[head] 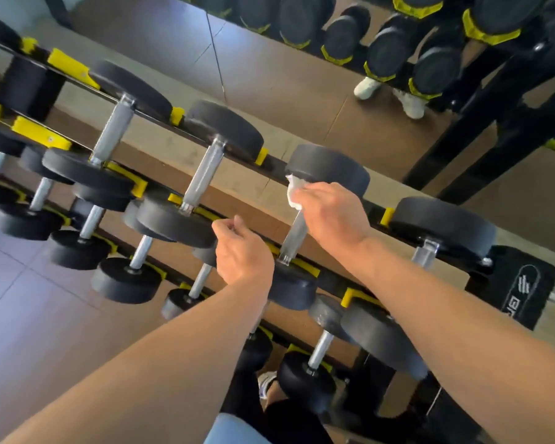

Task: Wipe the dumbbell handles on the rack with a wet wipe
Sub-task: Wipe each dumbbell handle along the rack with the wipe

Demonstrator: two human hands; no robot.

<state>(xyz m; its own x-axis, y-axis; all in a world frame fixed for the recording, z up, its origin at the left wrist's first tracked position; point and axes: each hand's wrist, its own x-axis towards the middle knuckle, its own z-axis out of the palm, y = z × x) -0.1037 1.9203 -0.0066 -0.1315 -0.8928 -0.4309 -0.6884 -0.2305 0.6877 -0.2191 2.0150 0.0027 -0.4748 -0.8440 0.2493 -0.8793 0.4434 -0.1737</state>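
Observation:
Black dumbbells with silver handles lie in rows on a black rack [271,163] with yellow cradles. My right hand [330,213] grips a white wet wipe [293,191] wrapped round the upper end of one silver handle [292,240] on the top row. That handle's lower part shows bare below the hand. My left hand [241,253] hovers with curled fingers just left of that dumbbell, over its near black head [290,288], holding nothing that I can see. Two more top-row handles [202,176] [113,131] lie to the left.
Lower rows hold smaller dumbbells [125,277]. A mirror behind the rack reflects dumbbells [388,52] and white shoes [367,88]. A black box with a white logo [519,286] stands at the right. Grey tiled floor [29,309] lies to the left.

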